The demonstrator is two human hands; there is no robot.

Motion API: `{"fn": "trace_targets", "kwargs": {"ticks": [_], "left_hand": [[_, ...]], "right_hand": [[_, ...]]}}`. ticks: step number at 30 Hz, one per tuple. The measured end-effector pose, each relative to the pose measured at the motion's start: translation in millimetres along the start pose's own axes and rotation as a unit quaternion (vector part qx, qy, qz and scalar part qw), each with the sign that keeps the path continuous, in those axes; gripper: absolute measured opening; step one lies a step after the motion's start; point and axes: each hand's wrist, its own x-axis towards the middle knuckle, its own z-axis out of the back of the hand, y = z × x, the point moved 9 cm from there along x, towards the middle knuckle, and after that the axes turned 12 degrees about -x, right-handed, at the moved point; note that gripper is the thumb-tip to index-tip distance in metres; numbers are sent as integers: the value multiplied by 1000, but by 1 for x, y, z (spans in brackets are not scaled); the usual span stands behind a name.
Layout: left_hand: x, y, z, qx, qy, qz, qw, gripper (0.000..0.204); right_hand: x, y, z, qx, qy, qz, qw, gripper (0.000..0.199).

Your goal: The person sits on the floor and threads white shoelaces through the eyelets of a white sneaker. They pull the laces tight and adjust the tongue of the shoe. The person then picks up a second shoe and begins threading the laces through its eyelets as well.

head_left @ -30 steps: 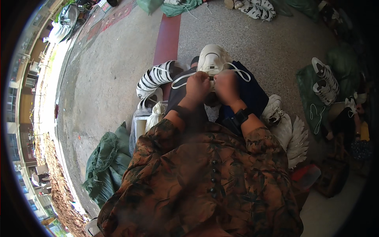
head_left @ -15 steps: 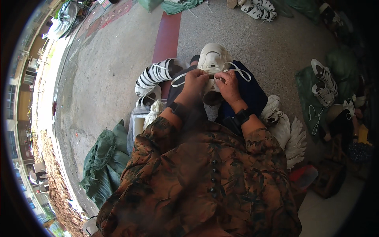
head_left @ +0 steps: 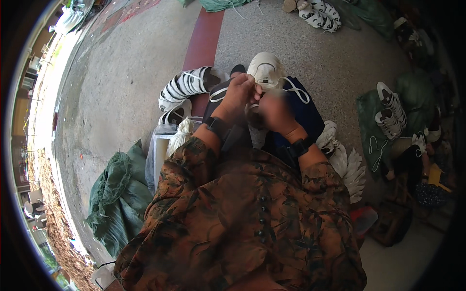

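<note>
A white sneaker [head_left: 265,63] rests at my lap, toe pointing away from me. Loops of white shoelace [head_left: 299,92] stick out on either side of it. My left hand [head_left: 239,97] is over the shoe's laced part, fingers pinched together on the lace. Close beside it, over the shoe's opening, my right hand [head_left: 277,111] is smeared by motion, so its fingers do not show clearly. Both hands partly cover the shoe's tongue and collar.
Nested black-and-white shoes [head_left: 187,87] lie at the left, near a bundle of white laces [head_left: 182,137] and a green sack [head_left: 116,194]. White shoes [head_left: 347,167] are piled by my right side. Farther right, more shoes [head_left: 391,114] lie on green sacking near another person.
My right hand has pulled back from the laces toward me and blurred. My left hand has shifted slightly toward the shoe's toe. The whole view has tilted a little.
</note>
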Motion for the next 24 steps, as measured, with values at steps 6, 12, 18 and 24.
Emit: {"fn": "trace_targets", "kwargs": {"ticks": [6, 12, 18, 24], "left_hand": [[-21, -35, 92, -234, -86, -55, 967, 21], [-175, -118, 330, -230, -374, -274, 856, 20], [-138, -91, 280, 224, -392, -206, 868, 30], [-18, -48, 92, 389, -98, -203, 893, 26]], "right_hand": [[-36, -67, 86, 119, -82, -215, 966, 10], [-212, -193, 208, 275, -245, -408, 835, 11], [-144, -159, 146, -104, -36, -372, 921, 14], [-18, -72, 51, -33, -23, -253, 967, 10]]}}
